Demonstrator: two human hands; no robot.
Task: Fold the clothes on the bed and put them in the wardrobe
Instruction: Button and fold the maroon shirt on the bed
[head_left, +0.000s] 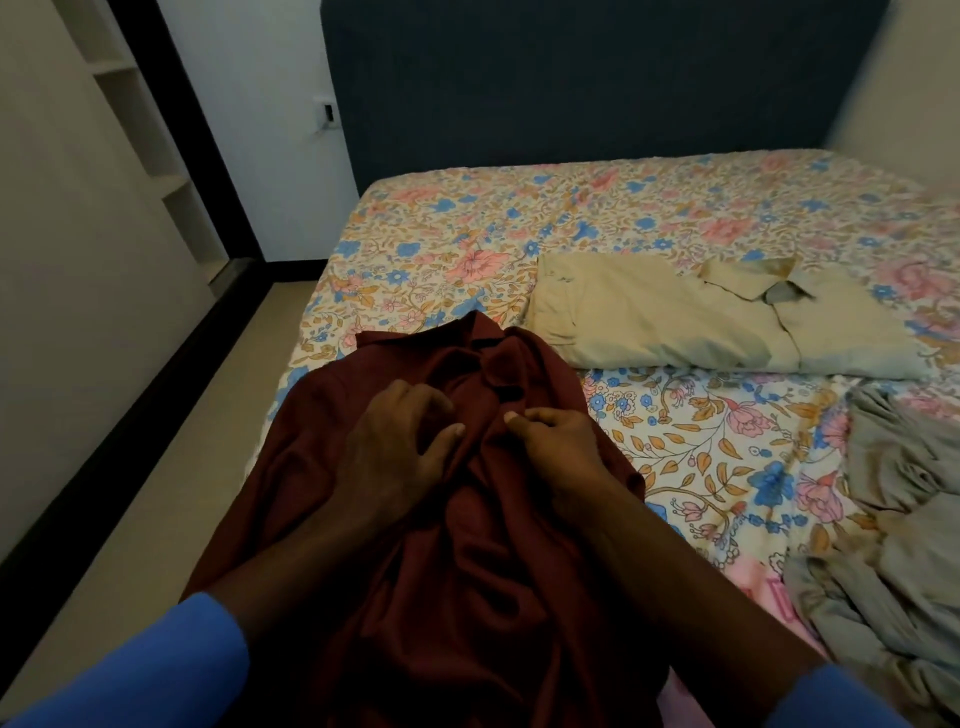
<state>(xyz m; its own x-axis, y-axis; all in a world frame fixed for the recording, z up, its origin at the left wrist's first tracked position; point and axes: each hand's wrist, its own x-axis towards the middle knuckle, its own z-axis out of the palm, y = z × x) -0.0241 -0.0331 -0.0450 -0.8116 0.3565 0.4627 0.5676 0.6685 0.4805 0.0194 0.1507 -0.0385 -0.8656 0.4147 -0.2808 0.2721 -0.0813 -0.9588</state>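
Floral sheeting in pink, blue and orange covers the bed (467, 234) that fills most of my feed, backed by a dark blue headboard (571, 78). To the left I see a pale shelved unit (130, 104) against the wall and a strip of light floor (171, 519) running beside the mattress. Of the clothes, the maroon shirt (467, 597) is the biggest in view: it lies rumpled on the near left corner of the bed, collar pointing away from me, its lower part spilling toward the camera. Beyond it, to the right, a beige shirt (675, 322) sits folded flat with its collar on top, apart from the maroon one. A grey garment (893, 545) lies crumpled at the right edge. Both hands are on the maroon shirt just below the collar. My left hand (400, 452) has its fingers bent, bunching the cloth, thumb out. My right hand (561, 447) pinches a fold between thumb and curled fingers. A small wall socket (326, 111) sits left of the headboard.
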